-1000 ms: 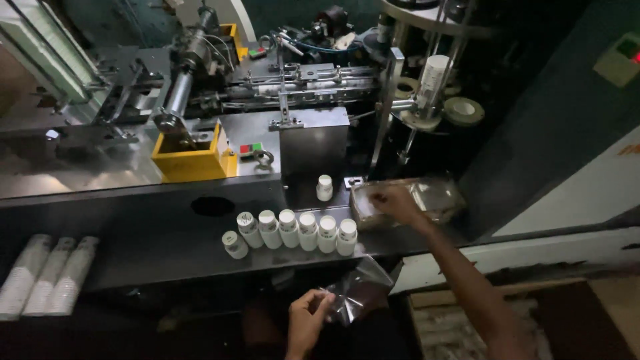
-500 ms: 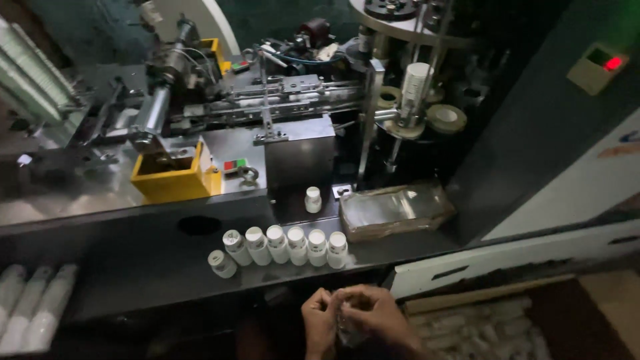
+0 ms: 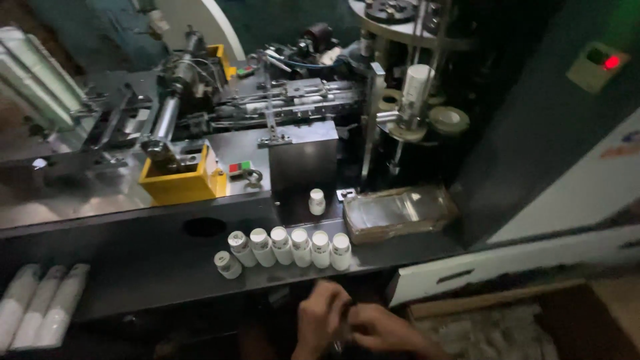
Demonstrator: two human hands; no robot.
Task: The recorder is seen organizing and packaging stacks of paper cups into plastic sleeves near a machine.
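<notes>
At the far left, on the lower dark shelf, three stacks of white cups [image 3: 40, 303] lie on their sides, close together. Above them the grey machine bed [image 3: 73, 200] carries rollers and rods, and a yellow box-shaped part [image 3: 179, 181] sits near its front edge.

On the dark ledge [image 3: 153, 267] in the middle stands a row of small white bottles [image 3: 287, 247] — six of them with white caps, side by side and touching, while one more bottle at the left end of the row is a little apart and tilted. A single white bottle [image 3: 317, 201] stands alone behind the row, just beside a shallow clear plastic tray [image 3: 400, 212] with a brownish rim.

Below the ledge, at the bottom edge of the view, the two hands meet. The left hand [image 3: 321, 325] has its fingers curled inward, and the right hand [image 3: 385, 333] is pressed against it from the right. Between them is a small dark thing [image 3: 344, 327] — the light is too weak to tell its shape or kind, and I cannot tell if the fingers pinch it or only touch it.

At the far right, a small panel with a red light [image 3: 600, 65] glows on the dark wall.
</notes>
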